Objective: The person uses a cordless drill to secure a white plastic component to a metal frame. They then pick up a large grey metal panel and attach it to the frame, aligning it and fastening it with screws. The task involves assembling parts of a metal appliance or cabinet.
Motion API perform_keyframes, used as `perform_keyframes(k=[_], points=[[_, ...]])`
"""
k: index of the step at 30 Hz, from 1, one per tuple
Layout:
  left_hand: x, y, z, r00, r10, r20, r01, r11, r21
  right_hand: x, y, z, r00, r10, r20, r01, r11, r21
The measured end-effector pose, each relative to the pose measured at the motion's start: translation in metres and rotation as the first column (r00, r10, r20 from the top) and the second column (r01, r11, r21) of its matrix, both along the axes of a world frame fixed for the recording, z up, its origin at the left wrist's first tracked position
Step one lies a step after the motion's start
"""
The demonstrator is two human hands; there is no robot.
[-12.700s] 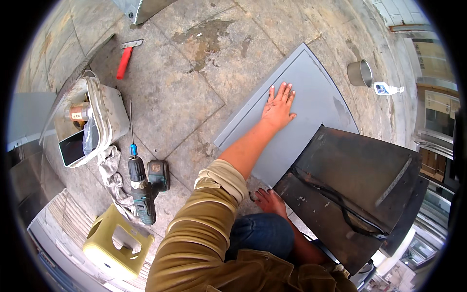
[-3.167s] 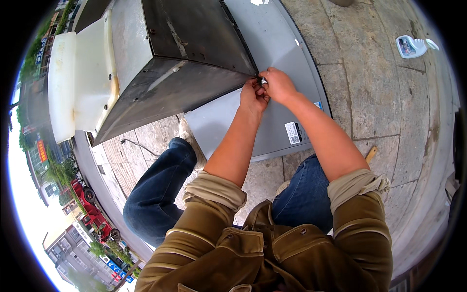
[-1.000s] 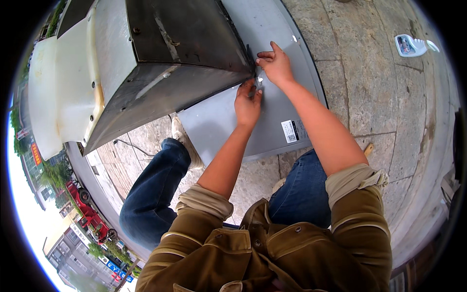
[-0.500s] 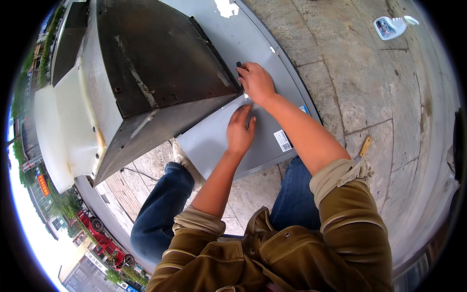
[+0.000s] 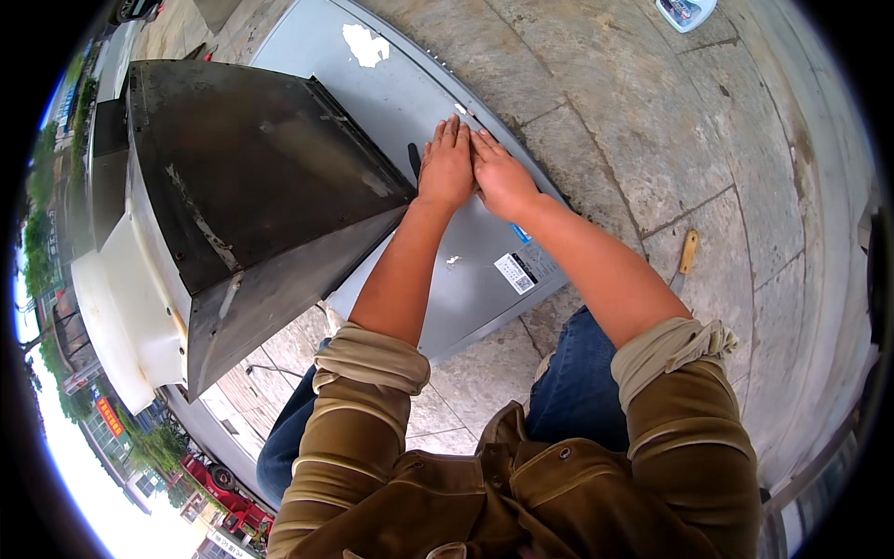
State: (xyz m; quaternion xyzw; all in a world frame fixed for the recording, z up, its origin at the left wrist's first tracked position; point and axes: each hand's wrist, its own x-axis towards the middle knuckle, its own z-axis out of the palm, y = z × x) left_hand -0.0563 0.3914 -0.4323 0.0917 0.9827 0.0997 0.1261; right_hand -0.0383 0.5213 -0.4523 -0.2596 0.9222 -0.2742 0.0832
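Both my hands lie side by side on the grey metal panel (image 5: 372,88), fingers stretched out and pointing away from me. My left hand (image 5: 447,172) is flat on it, open, just right of a small black handle-like object (image 5: 413,160). Against it, my right hand (image 5: 503,179) also rests open near the panel's far right edge, the fingertips of the two almost touching. Neither hand grips anything. What lies under the palms is hidden. Left of them, a dark, stained metal hood-shaped box (image 5: 261,158) stands on the panel.
A white plastic part (image 5: 116,303) is fixed to the box's left side. Stone paving surrounds the panel. On it lie a wooden-handled scraper-like tool (image 5: 688,253) at right and a spray bottle (image 5: 684,11) at the top. A red vehicle (image 5: 223,494) stands far off at lower left.
My right hand has let go of the black object and moved right. My left hand has moved forward beside it and flattened. The view has shifted, so the box appears lower and further left.
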Motion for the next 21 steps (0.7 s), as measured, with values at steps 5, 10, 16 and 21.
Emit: perform_keyframes(k=[5,10,16,21], points=[[-0.003,0.004,0.0,0.999,-0.022,0.045,0.022,1.0,0.007,-0.003,0.007,-0.001,1.0,0.003,0.013,-0.003,1.0,0.027],[-0.011,0.003,0.0,0.998,-0.062,0.029,0.064,0.996,-0.069,-0.008,0.009,0.003,0.992,0.048,0.114,-0.055,0.997,0.062],[-0.021,0.005,0.002,0.991,-0.049,0.128,0.051,0.999,-0.016,-0.007,0.01,-0.011,0.998,0.036,0.044,-0.038,0.998,0.053],[-0.019,0.002,-0.006,0.998,0.038,0.041,-0.036,0.997,-0.062,-0.009,0.004,-0.005,0.998,0.042,0.056,-0.045,0.997,0.062]])
